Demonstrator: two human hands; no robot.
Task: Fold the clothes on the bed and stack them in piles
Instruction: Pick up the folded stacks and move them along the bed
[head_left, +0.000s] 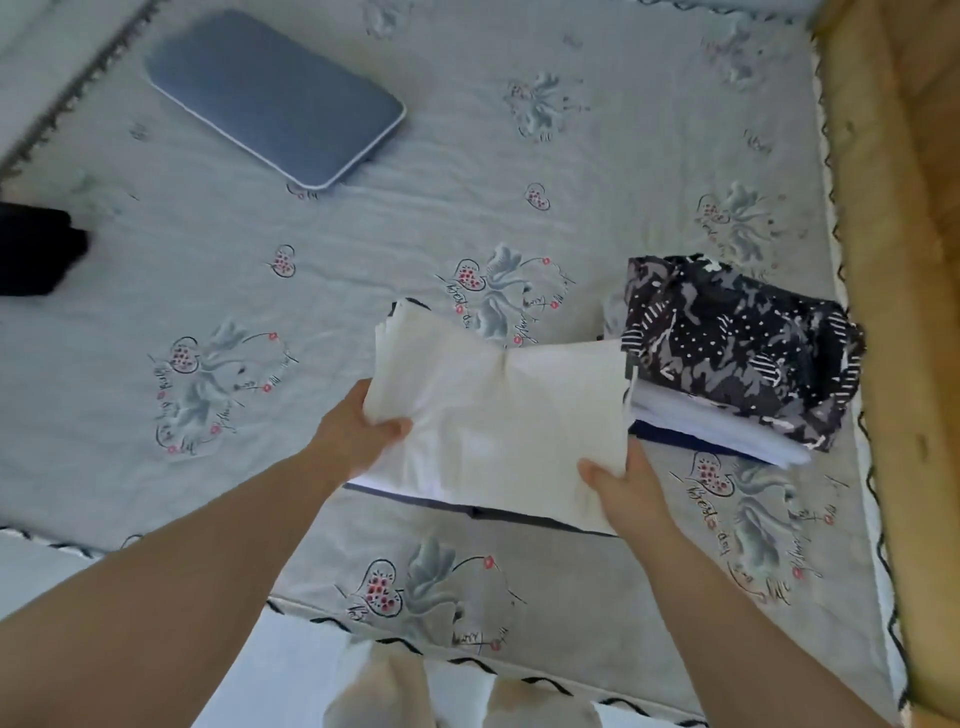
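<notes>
A folded cream-white garment (498, 415) is lifted just above the bed, sagging a little in the middle. My left hand (358, 431) grips its left end, thumb on top. My right hand (623, 488) grips its near right corner, thumb on top. Just to the right stands a pile of folded clothes (737, 358): a black-and-grey patterned piece on top, white and dark blue pieces under it. The garment's right edge touches or overlaps that pile. A dark edge of another cloth (519, 514) shows beneath the white garment.
The bed has a pale grey sheet (311, 291) with flower prints. A blue-grey cushion (275, 98) lies at the far left. A black item (36, 249) sits at the left edge. A wooden bed frame (904, 260) runs along the right side.
</notes>
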